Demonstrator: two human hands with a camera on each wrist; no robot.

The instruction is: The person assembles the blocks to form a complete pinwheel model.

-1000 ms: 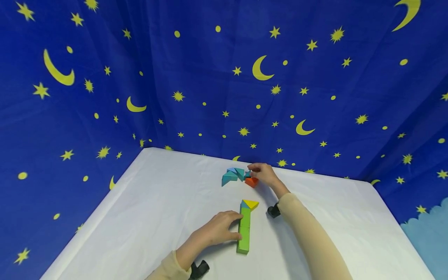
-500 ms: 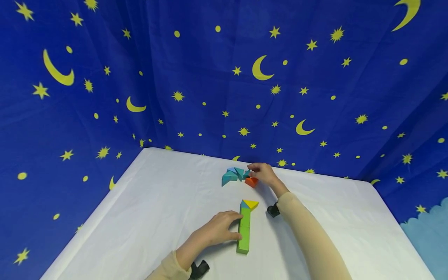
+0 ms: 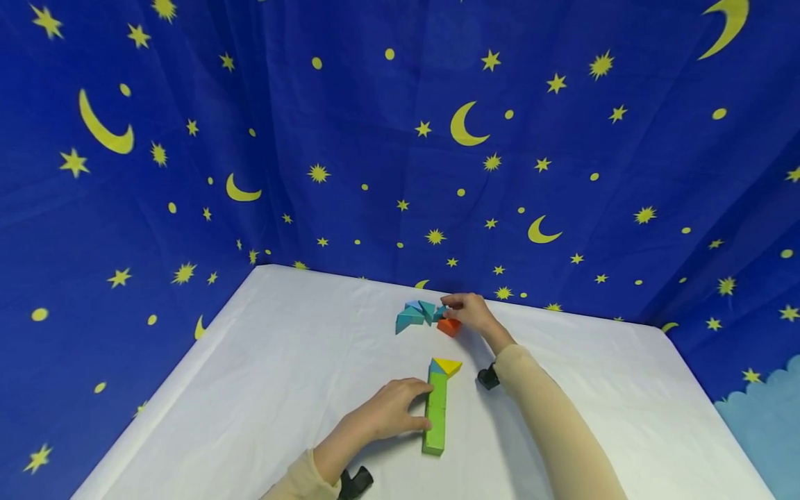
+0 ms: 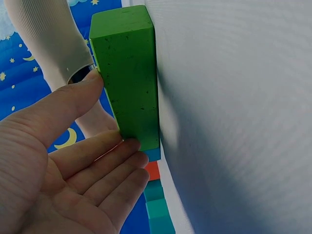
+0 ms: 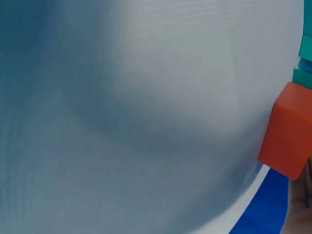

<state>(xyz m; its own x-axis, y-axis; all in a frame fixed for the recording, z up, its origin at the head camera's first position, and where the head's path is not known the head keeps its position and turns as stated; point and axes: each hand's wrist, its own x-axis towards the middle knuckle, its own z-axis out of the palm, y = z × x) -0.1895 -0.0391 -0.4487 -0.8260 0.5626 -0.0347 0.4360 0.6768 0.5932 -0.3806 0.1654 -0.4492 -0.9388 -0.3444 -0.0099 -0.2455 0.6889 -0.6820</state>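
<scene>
Two green blocks [image 3: 436, 410] lie end to end on the white table, with a small blue triangular block [image 3: 434, 367] and a yellow triangular block [image 3: 448, 367] at their far end. My left hand [image 3: 387, 410] rests its thumb and fingertips along the left side of the green blocks, fingers fairly straight. Farther away, teal triangular blocks [image 3: 409, 317] form a curved row. At this row's right end, my right hand [image 3: 471, 311] pinches a teal block [image 3: 439, 314], partly hidden by its fingers. An orange block [image 5: 288, 129] sits just below that hand, nearer to me.
The white-covered table [image 3: 300, 347] ends at a blue curtain [image 3: 375, 139] with yellow stars and moons, which stands behind and at both sides. Black wrist cameras [image 3: 356, 482] are strapped under both forearms.
The teal block at my right fingertips has shifted very slightly left, toward the row. My left hand and the green blocks have stayed put.
</scene>
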